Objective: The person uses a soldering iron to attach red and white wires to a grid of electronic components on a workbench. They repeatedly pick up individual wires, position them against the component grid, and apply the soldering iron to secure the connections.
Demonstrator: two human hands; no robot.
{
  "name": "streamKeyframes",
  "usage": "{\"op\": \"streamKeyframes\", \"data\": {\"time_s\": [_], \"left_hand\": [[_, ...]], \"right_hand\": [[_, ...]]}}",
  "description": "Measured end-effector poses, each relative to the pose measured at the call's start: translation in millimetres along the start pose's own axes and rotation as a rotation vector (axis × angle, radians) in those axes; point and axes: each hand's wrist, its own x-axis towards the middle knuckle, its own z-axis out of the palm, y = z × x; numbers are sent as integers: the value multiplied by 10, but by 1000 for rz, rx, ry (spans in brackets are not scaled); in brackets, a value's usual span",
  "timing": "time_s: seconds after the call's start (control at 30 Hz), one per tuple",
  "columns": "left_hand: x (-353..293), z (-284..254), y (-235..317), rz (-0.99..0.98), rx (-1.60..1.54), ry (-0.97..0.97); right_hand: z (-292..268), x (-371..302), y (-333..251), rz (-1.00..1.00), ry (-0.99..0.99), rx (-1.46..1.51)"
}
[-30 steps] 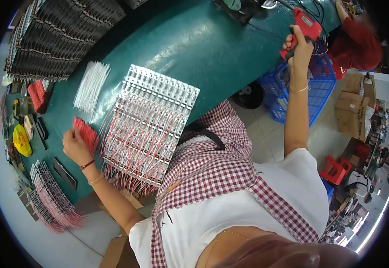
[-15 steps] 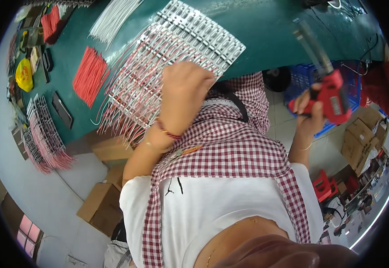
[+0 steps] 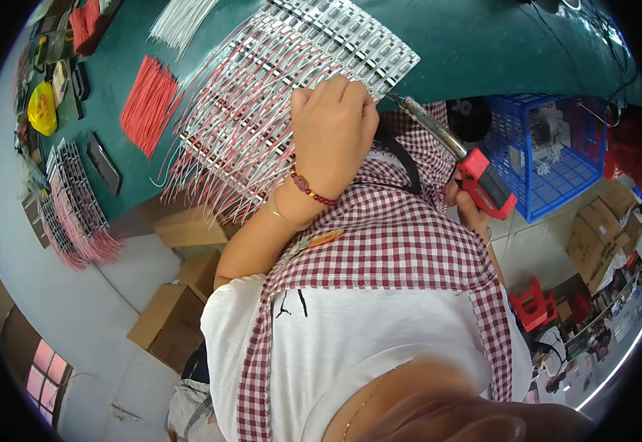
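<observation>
Soldering appears in hand: the right hand (image 3: 470, 211) wraps a red soldering iron (image 3: 462, 156); the left hand (image 3: 336, 129), its pinch hidden, covers the wired panel (image 3: 372, 46) on the worktop (image 3: 475, 55). Next likely needs steady aim.

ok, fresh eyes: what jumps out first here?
The pale panel strewn with red and white wires, at the near edge of the green table, with the left hand over it. Then the red-handled tool in the right hand, its metal end pointing toward the panel. Left of the panel, a bright red wire bundle lies on the table.
</observation>
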Motion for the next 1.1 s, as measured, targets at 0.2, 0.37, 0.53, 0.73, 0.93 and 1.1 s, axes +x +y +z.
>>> {"op": "streamKeyframes", "data": {"time_s": [0.2,0.37,0.53,0.73,0.93,1.1], "left_hand": [[-26,32,-7,-13,-17,47],[-15,68,-6,-25,17,51],[-5,63,-8,-27,39,28],[-6,55,0,-28,41,37],[-159,-180,107,-86,129,-77],[-600,-312,-56,-139,585,-266]], "right_hand": [[-321,-54,396,-144,19,-402],[-320,17,415,-101,-39,-461],[-196,-24,283,-86,27,-357],[-300,-79,448,-194,60,-450],[-39,19,137,-109,-54,38],[35,311,-42,-255,-32,151]]}}
